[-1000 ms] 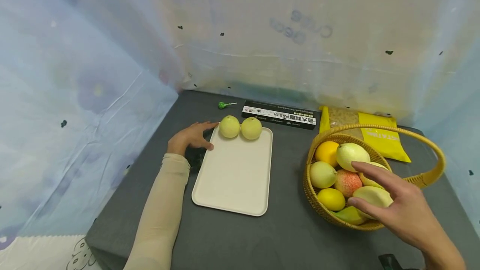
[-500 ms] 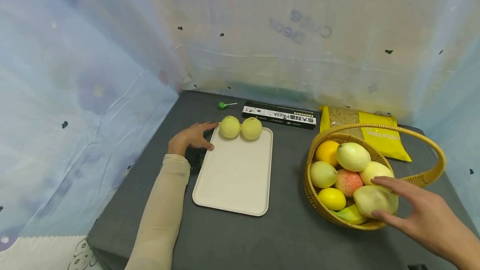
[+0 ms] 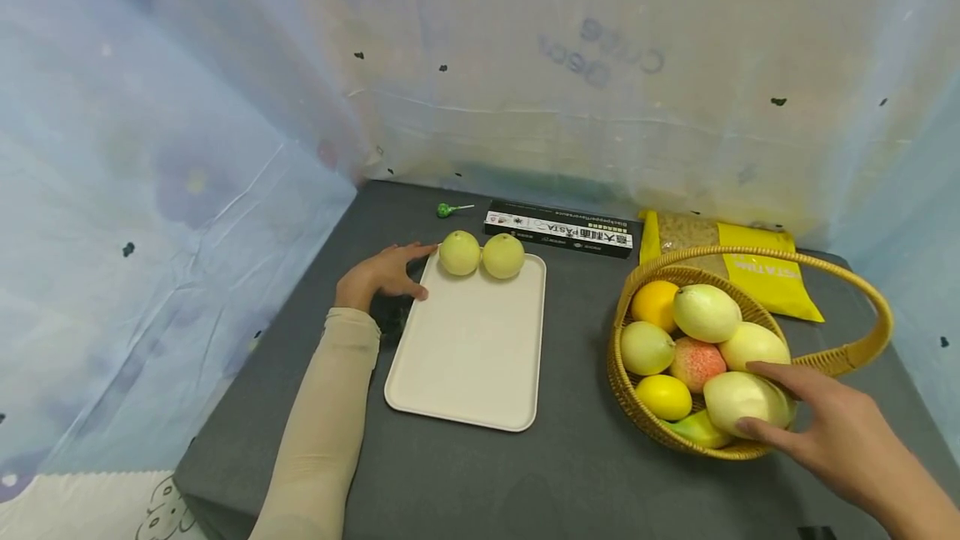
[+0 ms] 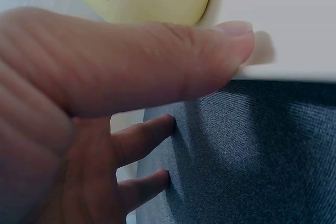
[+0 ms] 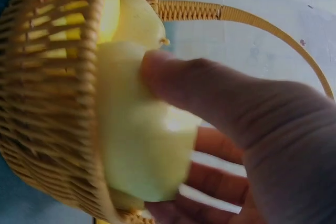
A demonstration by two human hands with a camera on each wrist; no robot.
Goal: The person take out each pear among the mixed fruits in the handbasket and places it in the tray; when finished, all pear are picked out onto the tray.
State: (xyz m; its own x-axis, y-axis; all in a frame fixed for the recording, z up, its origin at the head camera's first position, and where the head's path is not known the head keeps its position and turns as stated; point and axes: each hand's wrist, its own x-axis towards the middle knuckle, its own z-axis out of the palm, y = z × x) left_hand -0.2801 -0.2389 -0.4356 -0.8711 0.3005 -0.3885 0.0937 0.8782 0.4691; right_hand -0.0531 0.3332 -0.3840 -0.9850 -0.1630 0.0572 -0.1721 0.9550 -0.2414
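My right hand (image 3: 832, 419) is at the right side of a wicker basket (image 3: 626, 394), holding a pale green pear (image 3: 738, 401) between thumb and fingers. In the right wrist view the thumb lies on this pear (image 5: 142, 124) and the fingers wrap its far side. The pear sits at the basket's rim among other fruit. My left hand (image 3: 382, 273) rests at the left edge of a white tray (image 3: 472, 348). Its thumb touches the tray rim, and other fingertips rest on the dark cloth in the left wrist view. Two round yellow-green fruits (image 3: 459, 253) lie at the tray's far end.
The basket also holds an orange (image 3: 654, 305), a peach (image 3: 697, 365), a lemon (image 3: 663, 397) and more pale fruits under a tall handle (image 3: 757, 253). Behind lie a green lollipop (image 3: 446, 211), a black pasta box (image 3: 558, 229) and a yellow pasta bag (image 3: 765, 273).
My right hand has moved from above the basket to its right side and taken hold of the pear, which has turned and shifted slightly. The left hand and tray have stayed put.
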